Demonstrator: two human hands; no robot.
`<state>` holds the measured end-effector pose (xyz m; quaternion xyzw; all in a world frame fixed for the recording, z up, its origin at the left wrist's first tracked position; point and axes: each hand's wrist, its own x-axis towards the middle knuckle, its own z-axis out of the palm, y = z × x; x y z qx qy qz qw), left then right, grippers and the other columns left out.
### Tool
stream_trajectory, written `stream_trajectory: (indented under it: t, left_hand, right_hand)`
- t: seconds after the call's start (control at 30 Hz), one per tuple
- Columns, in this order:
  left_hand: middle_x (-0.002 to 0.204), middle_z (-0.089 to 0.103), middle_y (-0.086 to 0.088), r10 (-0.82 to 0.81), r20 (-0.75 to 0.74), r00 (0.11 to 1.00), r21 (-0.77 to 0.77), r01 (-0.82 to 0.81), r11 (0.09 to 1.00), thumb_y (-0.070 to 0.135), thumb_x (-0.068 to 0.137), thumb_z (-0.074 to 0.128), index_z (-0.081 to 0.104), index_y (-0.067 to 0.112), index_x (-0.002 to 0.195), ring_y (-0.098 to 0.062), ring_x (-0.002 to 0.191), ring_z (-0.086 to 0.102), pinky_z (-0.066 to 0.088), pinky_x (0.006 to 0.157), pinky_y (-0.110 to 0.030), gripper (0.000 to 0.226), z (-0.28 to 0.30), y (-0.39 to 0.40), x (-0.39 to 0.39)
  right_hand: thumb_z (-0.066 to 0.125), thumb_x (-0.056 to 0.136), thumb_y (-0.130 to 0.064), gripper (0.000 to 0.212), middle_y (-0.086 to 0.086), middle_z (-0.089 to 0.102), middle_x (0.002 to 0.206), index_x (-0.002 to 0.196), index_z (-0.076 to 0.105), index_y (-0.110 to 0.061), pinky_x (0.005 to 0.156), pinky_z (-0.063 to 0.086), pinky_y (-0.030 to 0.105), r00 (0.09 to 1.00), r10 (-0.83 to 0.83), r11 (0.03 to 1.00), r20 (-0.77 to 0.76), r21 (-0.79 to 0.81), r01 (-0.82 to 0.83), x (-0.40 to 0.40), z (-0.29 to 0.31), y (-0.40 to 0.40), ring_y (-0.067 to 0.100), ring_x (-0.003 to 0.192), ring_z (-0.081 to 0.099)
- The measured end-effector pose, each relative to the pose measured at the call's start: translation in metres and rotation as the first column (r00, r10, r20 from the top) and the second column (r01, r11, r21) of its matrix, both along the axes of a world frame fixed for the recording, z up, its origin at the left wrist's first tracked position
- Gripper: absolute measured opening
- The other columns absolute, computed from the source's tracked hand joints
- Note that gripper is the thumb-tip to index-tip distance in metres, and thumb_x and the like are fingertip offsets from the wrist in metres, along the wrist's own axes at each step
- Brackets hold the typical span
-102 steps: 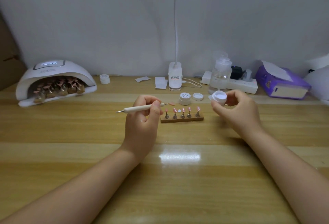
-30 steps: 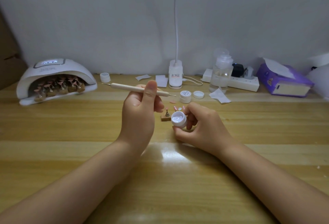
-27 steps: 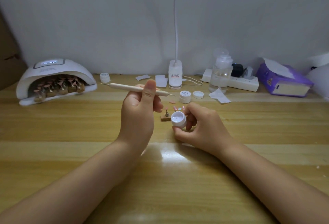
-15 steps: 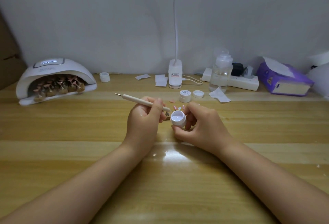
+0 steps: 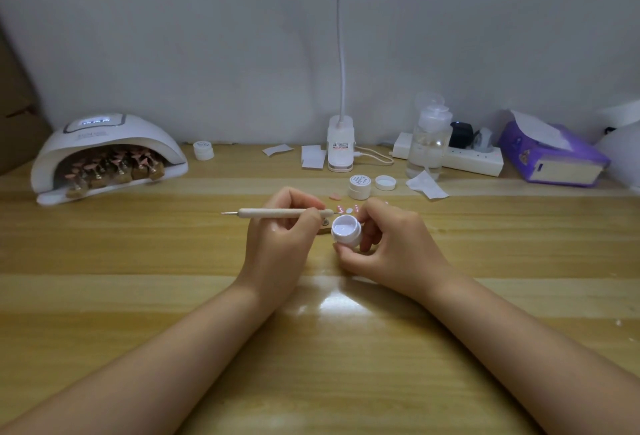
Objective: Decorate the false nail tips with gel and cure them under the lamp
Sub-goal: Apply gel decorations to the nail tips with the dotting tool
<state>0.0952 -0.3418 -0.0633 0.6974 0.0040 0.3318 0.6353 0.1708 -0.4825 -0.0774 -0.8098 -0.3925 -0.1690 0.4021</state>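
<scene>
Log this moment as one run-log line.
left hand: holds dotting tool | right hand: holds open gel pot | tool tip at pot rim | lamp: loaded

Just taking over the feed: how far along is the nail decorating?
Done, apparently: a batch of stands with pink tips sits inside the curing lamp, its display lit. In hand: the right hand holds an open gel pot, tilted toward the left hand, which brings the dotting tool to its rim. Left: decorating the tips on the stand behind the hands, mostly hidden, then curing them.
</scene>
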Motion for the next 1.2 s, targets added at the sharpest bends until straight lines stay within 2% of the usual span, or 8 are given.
stream_trajectory:
  t: [0.13, 0.27, 0.37, 0.57, 0.8, 0.9, 1.0, 1.2]
  left_hand:
    - [0.063, 0.066, 0.011, 0.052, 0.007, 0.999, -0.017, -0.052, 0.999, 0.019, 0.08, 0.057, 0.059, 0.014, 0.075, 0.001, 0.063, 0.06, 0.046, 0.061, -0.011, 0.008, -0.001, 0.002, 0.004]
    - [0.056, 0.061, 0.012, 0.143, 0.005, 0.99, -0.021, -0.143, 0.99, 0.018, 0.096, 0.054, 0.057, 0.018, 0.07, -0.001, 0.058, 0.056, 0.045, 0.062, -0.013, 0.026, -0.004, 0.005, 0.008]
    - [0.054, 0.06, 0.013, 0.177, -0.023, 0.984, -0.048, -0.178, 0.983, 0.023, 0.097, 0.052, 0.059, 0.017, 0.071, -0.001, 0.057, 0.056, 0.047, 0.063, -0.015, 0.027, -0.005, 0.007, 0.012]
    - [0.054, 0.058, 0.015, 0.21, -0.053, 0.976, -0.082, -0.214, 0.973, 0.026, 0.097, 0.05, 0.065, 0.013, 0.077, 0.0, 0.057, 0.055, 0.048, 0.063, -0.015, 0.029, -0.008, 0.011, 0.017]
    - [0.055, 0.058, 0.015, 0.2, -0.059, 0.978, -0.102, -0.205, 0.973, 0.026, 0.098, 0.05, 0.066, 0.015, 0.076, 0.001, 0.057, 0.055, 0.049, 0.064, -0.015, 0.029, -0.009, 0.014, 0.017]
    - [0.054, 0.058, 0.015, 0.192, -0.066, 0.979, -0.104, -0.198, 0.975, 0.026, 0.098, 0.05, 0.064, 0.016, 0.075, 0.001, 0.057, 0.055, 0.049, 0.062, -0.015, 0.029, -0.009, 0.013, 0.016]
    - [0.053, 0.058, 0.014, 0.189, -0.067, 0.98, -0.108, -0.196, 0.975, 0.026, 0.097, 0.051, 0.062, 0.017, 0.072, 0.001, 0.057, 0.055, 0.049, 0.061, -0.014, 0.029, -0.009, 0.013, 0.016]
    - [0.053, 0.058, 0.013, 0.183, -0.072, 0.98, -0.104, -0.19, 0.976, 0.026, 0.097, 0.051, 0.059, 0.017, 0.071, 0.001, 0.056, 0.054, 0.047, 0.06, -0.012, 0.029, -0.009, 0.012, 0.015]
  right_hand:
    - [0.077, 0.066, -0.023, 0.028, -0.003, 0.057, 0.057, 0.075, 0.054, -0.009, 0.056, 0.046, 0.036, 1.0, -0.005, 1.0, -0.002, -0.006, 0.005, 0.0, 0.0, 0.0, 0.017, 0.055, 0.054]
    - [0.077, 0.067, -0.023, 0.028, -0.003, 0.056, 0.056, 0.076, 0.055, -0.009, 0.057, 0.046, 0.033, 1.0, -0.012, 1.0, -0.017, 0.005, 0.012, -0.001, 0.001, 0.0, 0.017, 0.054, 0.055]
    - [0.078, 0.068, -0.024, 0.03, -0.002, 0.058, 0.058, 0.078, 0.055, -0.009, 0.057, 0.046, 0.034, 0.999, -0.016, 1.0, -0.046, 0.001, 0.016, -0.002, 0.002, -0.001, 0.017, 0.056, 0.055]
    - [0.083, 0.066, -0.027, 0.03, -0.008, 0.06, 0.054, 0.076, 0.061, -0.009, 0.052, 0.037, 0.013, 0.998, -0.05, 0.995, -0.039, 0.085, 0.053, -0.005, 0.01, -0.001, 0.008, 0.054, 0.056]
    - [0.076, 0.068, -0.041, 0.026, -0.008, 0.056, 0.056, 0.076, 0.059, -0.023, 0.052, 0.036, 0.013, 0.944, -0.29, 0.91, -0.159, 0.259, 0.324, 0.023, 0.033, -0.025, 0.003, 0.052, 0.049]
    - [0.074, 0.071, -0.04, 0.026, -0.006, 0.049, 0.06, 0.077, 0.059, -0.019, 0.054, 0.035, 0.021, 0.878, -0.409, 0.872, -0.25, 0.177, 0.457, 0.043, 0.028, -0.041, 0.007, 0.056, 0.044]
    - [0.072, 0.072, -0.04, 0.027, 0.0, 0.053, 0.07, 0.079, 0.06, -0.017, 0.058, 0.035, 0.03, 0.825, -0.485, 0.86, -0.29, 0.015, 0.51, 0.055, 0.016, -0.053, 0.018, 0.069, 0.052]
    - [0.068, 0.07, -0.047, 0.022, -0.008, 0.055, 0.07, 0.068, 0.054, -0.031, 0.069, 0.037, 0.03, 0.787, -0.561, 0.828, -0.257, -0.173, 0.534, 0.062, 0.005, -0.057, 0.027, 0.089, 0.055]
